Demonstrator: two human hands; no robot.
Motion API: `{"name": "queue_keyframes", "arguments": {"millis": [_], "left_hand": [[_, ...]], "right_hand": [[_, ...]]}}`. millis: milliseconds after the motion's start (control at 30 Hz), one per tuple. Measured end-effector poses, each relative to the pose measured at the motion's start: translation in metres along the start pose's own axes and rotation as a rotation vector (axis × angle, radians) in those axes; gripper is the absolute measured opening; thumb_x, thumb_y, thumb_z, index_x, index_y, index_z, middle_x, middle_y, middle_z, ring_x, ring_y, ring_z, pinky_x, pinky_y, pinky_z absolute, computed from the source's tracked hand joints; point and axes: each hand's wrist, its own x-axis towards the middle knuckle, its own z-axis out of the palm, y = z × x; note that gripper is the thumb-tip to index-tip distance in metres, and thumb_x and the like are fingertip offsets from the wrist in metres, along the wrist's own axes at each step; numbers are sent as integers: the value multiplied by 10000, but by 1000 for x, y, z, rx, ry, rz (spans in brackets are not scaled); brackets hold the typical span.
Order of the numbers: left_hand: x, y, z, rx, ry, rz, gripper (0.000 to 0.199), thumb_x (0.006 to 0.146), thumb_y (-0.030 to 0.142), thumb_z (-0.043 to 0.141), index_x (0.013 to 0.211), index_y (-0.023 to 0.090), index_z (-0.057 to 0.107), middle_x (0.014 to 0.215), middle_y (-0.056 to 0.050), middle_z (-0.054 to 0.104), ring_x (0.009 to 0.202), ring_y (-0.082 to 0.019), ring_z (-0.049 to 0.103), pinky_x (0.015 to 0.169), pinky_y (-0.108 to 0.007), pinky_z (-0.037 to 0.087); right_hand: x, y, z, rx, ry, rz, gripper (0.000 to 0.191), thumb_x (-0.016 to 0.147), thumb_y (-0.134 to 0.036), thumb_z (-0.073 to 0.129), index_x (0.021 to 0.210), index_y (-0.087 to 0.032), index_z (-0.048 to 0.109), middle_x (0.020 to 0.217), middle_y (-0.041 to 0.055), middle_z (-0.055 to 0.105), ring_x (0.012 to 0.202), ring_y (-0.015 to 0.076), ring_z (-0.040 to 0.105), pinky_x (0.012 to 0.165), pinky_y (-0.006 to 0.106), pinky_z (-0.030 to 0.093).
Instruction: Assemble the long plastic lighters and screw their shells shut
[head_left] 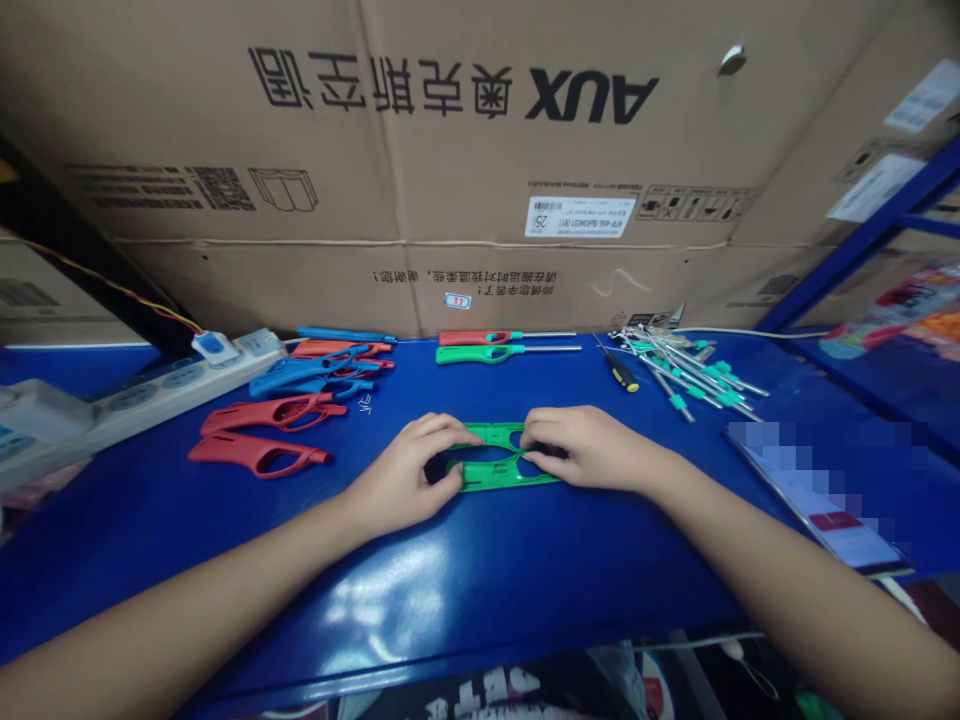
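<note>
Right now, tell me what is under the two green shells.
Blue tabletop shows around the green shells and in the gap between them. Whatever lies directly beneath them, or under the left hand and right hand, is covered from view.

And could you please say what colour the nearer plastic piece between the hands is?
The nearer plastic piece is green, best seen in the head view.

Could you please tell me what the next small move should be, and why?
Perhaps lift the right hand and take a metal rod from the pile: the green handle halves, side by side under it and the left hand, show no rod inside, while the green lighter behind has one.
</note>
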Motion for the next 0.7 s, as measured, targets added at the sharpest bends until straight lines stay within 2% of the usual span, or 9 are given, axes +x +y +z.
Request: {"name": "queue_keyframes", "arguments": {"millis": [133,233,267,333,400,467,567,700], "left_hand": [[0,1,0,44,-22,-20,392,813,76,545,1153,231,664,1157,-56,676,1050,-231,625,951,-415,479],[0,2,-2,63,-17,-27,398,799,71,523,1131,237,667,1155,-48,683,1041,-235,634,942,-423,470],[0,2,-2,66,-14,-27,399,794,70,517,1125,236,667,1151,-48,686,1037,-236,636,936,-424,470],[0,2,-2,71,-10,-23,409,782,67,510,1120,236,666,1144,-47,690,1034,-240,638,930,-428,467],[-1,3,-3,79,-6,-13,410,779,67,510,1118,238,664,1142,-45,690,1041,-243,636,932,-434,465],[-1,4,-3,84,0,1,383,802,83,524,1124,239,662,1149,-46,684,1058,-244,630,946,-440,463],[-2,6,-3,103,-14,23,289,873,181,582,1146,240,659,1185,-59,670,1101,-251,620,978,-447,467],[-3,9,-4,159,-72,69,333,919,314,627,1244,240,637,1284,-81,649,1209,-266,589,1052,-465,459]], "right_hand": [[-1,4,-4,-16,38,-6,202,989,-310,548,1121,-217,670,1109,56,681,923,175,664,761,290,495],[-9,23,-24,-97,190,104,248,1003,-339,504,1150,-226,668,1170,74,678,1046,207,651,869,323,499],[-14,32,-33,-162,284,224,248,997,-325,495,1128,-217,676,1161,85,686,1074,226,645,894,339,493],[-25,54,-50,-335,404,553,234,953,-310,519,1041,-199,705,1091,114,704,1013,269,657,821,359,496],[-37,76,-63,-430,403,901,213,897,-279,547,972,-184,723,1085,135,710,969,298,663,745,357,485],[-48,95,-68,-419,348,1114,223,848,-272,588,996,-184,728,1085,137,715,963,305,661,713,346,472],[-58,114,-65,-375,282,1178,218,778,-255,653,968,-183,730,1029,131,722,924,294,660,691,337,463],[-61,126,-55,-346,325,1119,139,743,-210,658,860,-154,710,945,156,713,857,289,659,665,341,459]]}}
